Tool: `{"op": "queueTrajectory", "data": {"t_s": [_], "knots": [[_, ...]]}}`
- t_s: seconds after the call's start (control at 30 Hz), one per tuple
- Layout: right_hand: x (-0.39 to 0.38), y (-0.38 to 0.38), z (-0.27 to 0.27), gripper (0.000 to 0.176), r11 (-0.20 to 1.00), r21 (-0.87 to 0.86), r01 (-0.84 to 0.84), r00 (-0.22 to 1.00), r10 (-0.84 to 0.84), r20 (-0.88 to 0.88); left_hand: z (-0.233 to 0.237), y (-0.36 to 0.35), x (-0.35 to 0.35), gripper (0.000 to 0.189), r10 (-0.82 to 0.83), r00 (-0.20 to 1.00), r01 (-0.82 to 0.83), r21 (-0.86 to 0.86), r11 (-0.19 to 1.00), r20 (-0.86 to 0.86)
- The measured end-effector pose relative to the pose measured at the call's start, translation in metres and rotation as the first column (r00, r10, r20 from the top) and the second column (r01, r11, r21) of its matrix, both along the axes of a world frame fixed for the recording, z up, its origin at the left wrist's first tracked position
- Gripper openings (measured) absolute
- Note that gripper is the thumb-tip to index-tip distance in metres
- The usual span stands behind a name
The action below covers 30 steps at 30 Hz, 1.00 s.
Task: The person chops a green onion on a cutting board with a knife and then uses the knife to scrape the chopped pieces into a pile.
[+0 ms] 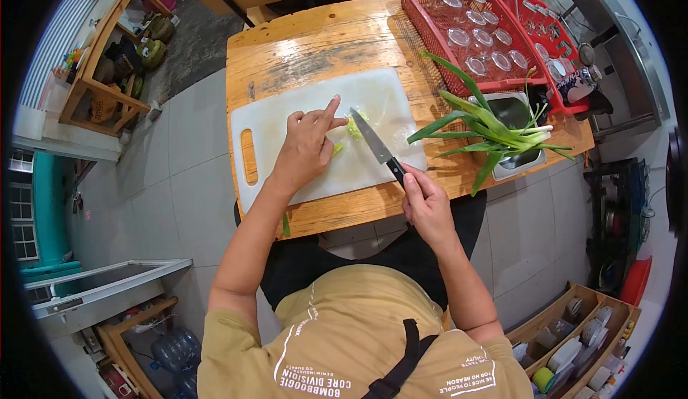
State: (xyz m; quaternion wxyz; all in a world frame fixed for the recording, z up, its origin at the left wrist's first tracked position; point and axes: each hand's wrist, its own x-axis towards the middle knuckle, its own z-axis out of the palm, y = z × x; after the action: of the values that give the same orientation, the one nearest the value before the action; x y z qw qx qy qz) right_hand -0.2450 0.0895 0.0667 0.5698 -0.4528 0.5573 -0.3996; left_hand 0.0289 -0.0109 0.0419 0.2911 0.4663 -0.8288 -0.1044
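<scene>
My right hand grips the black handle of a kitchen knife. Its blade points up and left over a white cutting board. Beside the blade tip lies a small heap of chopped green onion. Over the middle of the board is my left hand, index finger stretched out and the others partly bent. A short green onion piece shows by its thumb; contact between them I cannot make out. Whole green onions lie across a metal container on the right.
The wooden table carries a red basket of upturned glasses at the back right, with another red basket beyond. A green leaf scrap sits at the table's front edge. Wooden shelving stands left.
</scene>
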Motion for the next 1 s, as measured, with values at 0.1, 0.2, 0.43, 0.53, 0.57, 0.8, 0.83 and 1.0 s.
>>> {"op": "queueTrajectory", "data": {"t_s": [0.1, 0.2, 0.43, 0.53, 0.57, 0.8, 0.83, 1.0], "knots": [[-0.001, -0.003, -0.002, 0.042, 0.999, 0.032, -0.034, 0.998, 0.033, 0.049, 0.007, -0.001, -0.001, 0.088, -0.022, 0.998, 0.022, 0.006, 1.0, 0.061], [-0.004, -0.008, -0.006, 0.042, 0.997, 0.067, -0.03, 0.998, 0.026, 0.066, 0.011, -0.001, 0.001, 0.087, -0.035, 0.995, 0.035, -0.005, 0.999, 0.095], [-0.007, -0.004, -0.003, 0.043, 0.997, 0.072, 0.001, 0.998, -0.005, 0.056, 0.01, -0.004, 0.004, 0.085, -0.033, 0.997, 0.034, -0.02, 0.999, 0.066], [-0.005, -0.004, -0.002, 0.044, 0.996, 0.091, -0.009, 0.999, 0.006, 0.042, 0.008, -0.004, 0.003, 0.081, -0.006, 1.0, 0.006, -0.021, 1.0, -0.006], [-0.004, -0.005, -0.002, 0.044, 0.996, 0.09, -0.009, 0.999, 0.006, 0.04, 0.01, -0.003, 0.002, 0.081, -0.006, 1.0, 0.006, -0.022, 1.0, -0.008], [-0.003, -0.004, -0.004, 0.043, 0.994, 0.106, 0.002, 0.997, -0.01, 0.074, 0.004, 0.001, -0.004, 0.075, -0.076, 0.987, 0.088, -0.082, 0.993, 0.144], [-0.002, -0.004, -0.004, 0.043, 0.994, 0.111, 0.002, 0.998, -0.01, 0.068, 0.002, 0.0, -0.004, 0.075, -0.099, 0.986, 0.112, -0.09, 0.99, 0.136], [-0.005, 0.0, -0.01, 0.043, 0.995, 0.098, 0.014, 0.997, -0.022, 0.076, -0.017, -0.011, -0.004, 0.072, 0.068, 0.983, -0.047, -0.125, 0.991, 0.17]]}}
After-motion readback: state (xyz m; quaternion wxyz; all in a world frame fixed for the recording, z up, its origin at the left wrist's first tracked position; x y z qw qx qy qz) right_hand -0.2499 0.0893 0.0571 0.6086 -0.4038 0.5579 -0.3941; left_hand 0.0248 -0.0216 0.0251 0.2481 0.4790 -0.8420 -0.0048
